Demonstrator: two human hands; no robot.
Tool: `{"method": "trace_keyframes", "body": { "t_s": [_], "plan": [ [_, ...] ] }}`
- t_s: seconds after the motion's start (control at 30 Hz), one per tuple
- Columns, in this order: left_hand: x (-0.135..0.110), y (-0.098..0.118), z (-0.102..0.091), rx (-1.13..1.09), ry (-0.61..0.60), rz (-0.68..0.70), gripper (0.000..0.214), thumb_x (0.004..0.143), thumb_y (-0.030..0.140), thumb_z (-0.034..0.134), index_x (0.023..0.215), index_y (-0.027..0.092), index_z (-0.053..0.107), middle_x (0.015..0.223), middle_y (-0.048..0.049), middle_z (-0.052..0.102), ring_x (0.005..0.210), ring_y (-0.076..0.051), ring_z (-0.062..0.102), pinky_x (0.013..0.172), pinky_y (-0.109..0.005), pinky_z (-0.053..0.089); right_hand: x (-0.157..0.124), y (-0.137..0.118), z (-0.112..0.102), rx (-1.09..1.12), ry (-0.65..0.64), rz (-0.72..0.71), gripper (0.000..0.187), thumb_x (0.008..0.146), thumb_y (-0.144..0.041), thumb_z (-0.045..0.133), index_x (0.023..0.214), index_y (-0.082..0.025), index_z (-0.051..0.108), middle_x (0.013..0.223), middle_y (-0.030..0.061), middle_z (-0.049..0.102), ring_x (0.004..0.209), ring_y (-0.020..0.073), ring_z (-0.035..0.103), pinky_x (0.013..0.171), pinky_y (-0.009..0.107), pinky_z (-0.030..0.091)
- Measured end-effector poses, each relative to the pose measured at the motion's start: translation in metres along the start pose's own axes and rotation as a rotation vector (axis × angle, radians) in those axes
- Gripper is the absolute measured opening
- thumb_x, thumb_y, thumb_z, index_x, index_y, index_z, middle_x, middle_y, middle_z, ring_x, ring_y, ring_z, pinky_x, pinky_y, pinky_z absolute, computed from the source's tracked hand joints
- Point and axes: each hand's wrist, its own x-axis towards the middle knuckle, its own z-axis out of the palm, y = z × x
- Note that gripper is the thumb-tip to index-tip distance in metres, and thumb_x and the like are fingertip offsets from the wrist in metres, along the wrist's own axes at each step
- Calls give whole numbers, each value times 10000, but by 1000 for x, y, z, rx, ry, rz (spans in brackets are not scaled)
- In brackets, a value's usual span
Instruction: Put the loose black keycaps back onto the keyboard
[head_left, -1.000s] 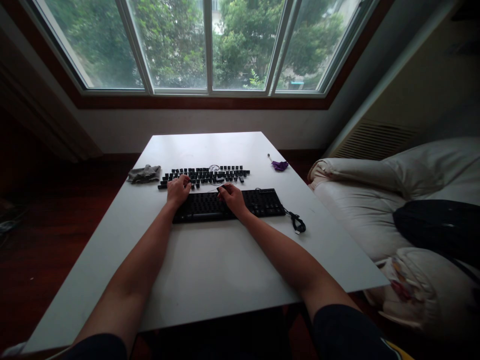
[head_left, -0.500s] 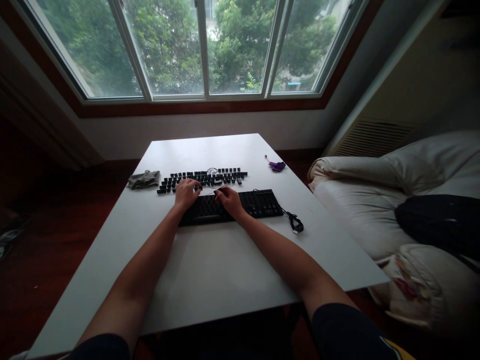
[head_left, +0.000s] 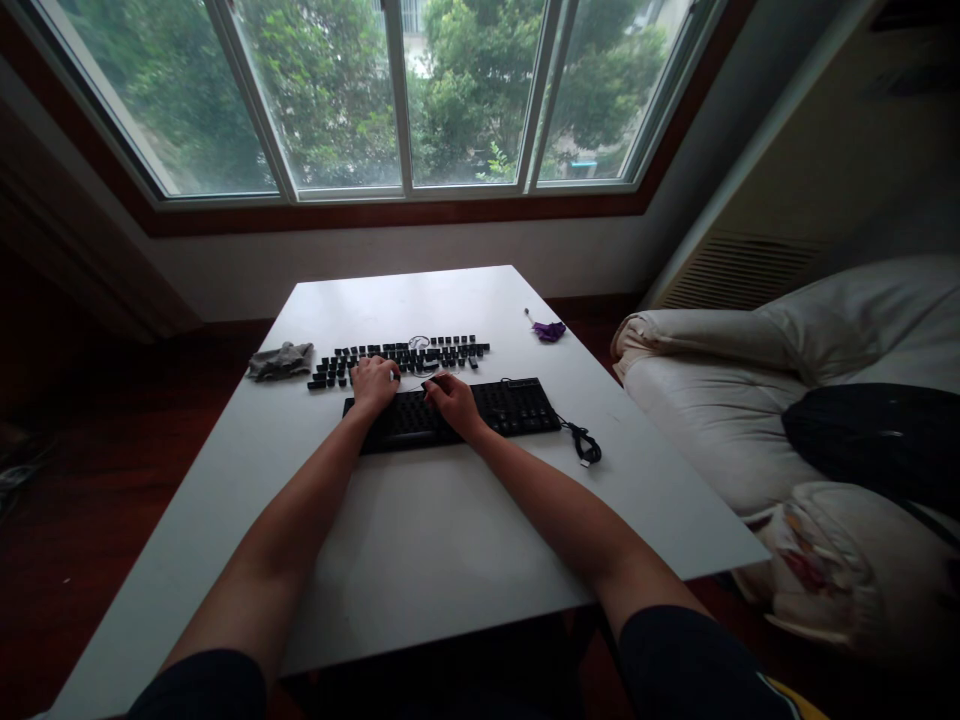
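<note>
A black keyboard point(head_left: 517, 408) lies across the white table, several of its key places bare of caps. Beyond it, loose black keycaps point(head_left: 337, 364) are laid out in rows. My left hand point(head_left: 375, 384) is at the near edge of these rows, over the keyboard's back left part. Its fingers are bent together; what is between them, if anything, is hidden. My right hand point(head_left: 454, 402) hovers over the middle of the keyboard, thumb and fingers pinched on a small dark piece that looks like a keycap point(head_left: 428, 384).
A grey cloth point(head_left: 281, 361) lies at the table's left edge. Far right lies a purple cloth-like item point(head_left: 550, 331) beside a thin stick. The keyboard's bundled cable point(head_left: 585, 443) rests to its right. A pale sofa point(head_left: 697, 370) stands right of the table point(head_left: 420, 540).
My left hand's fingers have drawn closer together near the keycaps. The right hand keeps its pinch over the keyboard, barely moved. The whole view has shifted slightly.
</note>
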Motion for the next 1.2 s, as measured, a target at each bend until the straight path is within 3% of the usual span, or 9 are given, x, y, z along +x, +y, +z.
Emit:
{"method": "trace_keyframes", "body": {
  "t_s": [0.27, 0.47, 0.87, 1.03, 1.2],
  "plan": [
    [-3, -4, -1, 7, 18, -24, 157, 834, 271, 649, 956, 269, 747, 1151, -90, 656, 1188, -341, 463, 967, -483, 380, 2, 4, 1, -3, 9, 20, 325, 849, -551, 629, 830, -229, 593, 676, 5, 677, 562, 174, 629, 586, 295, 511],
    [-10, -3, -12, -28, 42, -25, 156, 871, 280, 621, 973, 264, 739, 1142, -97, 654, 1180, -338, 480, 962, -475, 398, 2, 4, 0, -6, 24, 28, 335, 848, -564, 626, 856, -229, 611, 673, 7, 682, 573, 181, 641, 593, 301, 518],
    [-78, 14, -29, -111, 17, 140, 169, 937, 317, 568, 972, 237, 712, 1144, -90, 665, 1127, -294, 543, 997, -443, 430, -5, -10, -3, -78, 183, -11, 301, 914, -524, 538, 959, -227, 552, 720, -11, 643, 594, 163, 636, 625, 284, 500],
    [-104, 30, -29, -161, -3, 200, 247, 940, 379, 594, 1127, 244, 679, 1229, -101, 656, 1189, -303, 544, 1051, -468, 412, -6, -14, -3, -140, 234, 4, 311, 939, -528, 471, 1015, -228, 510, 793, 4, 661, 653, 175, 668, 659, 291, 509],
    [-111, 33, -33, -169, -22, 306, 474, 879, 521, 673, 1268, 253, 641, 1339, -113, 608, 1256, -328, 516, 1118, -505, 359, -5, -15, -2, -167, 223, -2, 302, 939, -526, 477, 980, -230, 523, 793, 11, 682, 664, 181, 667, 691, 300, 511]
  ]
}}
